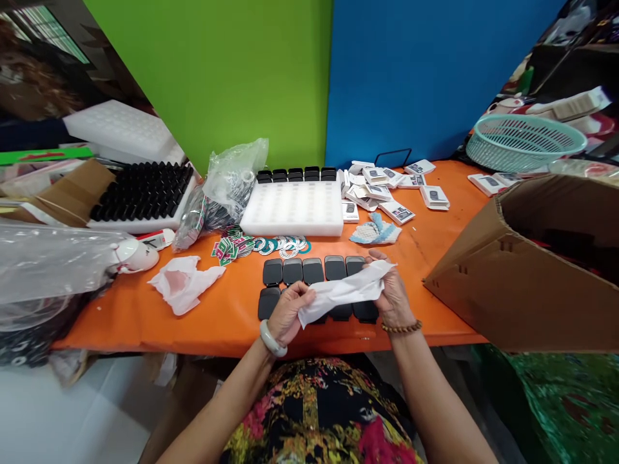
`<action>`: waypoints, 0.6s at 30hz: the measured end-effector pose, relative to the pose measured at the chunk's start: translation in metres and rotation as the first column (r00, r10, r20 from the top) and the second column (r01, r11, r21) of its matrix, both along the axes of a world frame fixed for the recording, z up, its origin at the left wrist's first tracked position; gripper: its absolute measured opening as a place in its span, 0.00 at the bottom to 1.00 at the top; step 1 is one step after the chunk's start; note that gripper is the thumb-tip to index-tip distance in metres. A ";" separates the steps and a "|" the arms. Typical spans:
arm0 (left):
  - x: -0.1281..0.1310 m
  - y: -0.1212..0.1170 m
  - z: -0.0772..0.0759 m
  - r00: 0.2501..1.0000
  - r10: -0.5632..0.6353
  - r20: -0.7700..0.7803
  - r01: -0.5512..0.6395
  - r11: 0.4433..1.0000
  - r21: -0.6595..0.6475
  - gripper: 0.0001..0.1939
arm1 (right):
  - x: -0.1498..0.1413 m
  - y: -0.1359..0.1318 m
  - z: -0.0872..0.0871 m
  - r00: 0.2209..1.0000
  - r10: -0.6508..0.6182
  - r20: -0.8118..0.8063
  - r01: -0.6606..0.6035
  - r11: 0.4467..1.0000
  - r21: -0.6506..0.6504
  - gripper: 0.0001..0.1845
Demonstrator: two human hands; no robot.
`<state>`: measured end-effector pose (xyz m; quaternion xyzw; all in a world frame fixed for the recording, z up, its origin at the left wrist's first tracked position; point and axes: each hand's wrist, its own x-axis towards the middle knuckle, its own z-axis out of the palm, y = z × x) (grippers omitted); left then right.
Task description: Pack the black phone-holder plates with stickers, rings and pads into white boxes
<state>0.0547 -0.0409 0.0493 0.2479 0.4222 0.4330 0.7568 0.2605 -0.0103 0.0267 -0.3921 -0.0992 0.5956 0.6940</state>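
Note:
My left hand (289, 310) and my right hand (391, 293) both pinch a white wipe (344, 291), stretched between them above the near edge of the orange table (203, 316). Under the wipe lie several flat black rounded cases (312, 270) in two rows; the front row is partly hidden by the wipe and my hands. A pale bangle sits on my left wrist and a bead bracelet on my right.
A white foam tray (293, 207) with black cases along its far edge stands behind, beside round stickers (264, 245). Small white cards (387, 190), a crumpled tissue (182, 282), plastic bags (227, 187), another tray of black parts (142, 193), a cardboard box (522, 270) and a green basket (525, 142) surround.

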 end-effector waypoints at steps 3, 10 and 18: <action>-0.010 0.004 0.003 0.998 0.064 0.021 -0.065 0.997 0.042 0.18 | 0.021 -0.005 0.011 0.999 0.048 -0.001 -0.048 0.998 0.029 0.15; -0.014 0.005 0.005 0.991 0.130 0.026 -0.132 0.985 0.115 0.17 | 0.012 -0.029 0.027 0.891 0.385 0.239 -0.384 0.922 -0.050 0.20; -0.011 -0.014 0.004 0.998 0.035 -0.047 -0.028 0.987 0.156 0.22 | -0.037 -0.031 0.022 0.697 0.562 0.446 -0.583 0.806 -0.105 0.17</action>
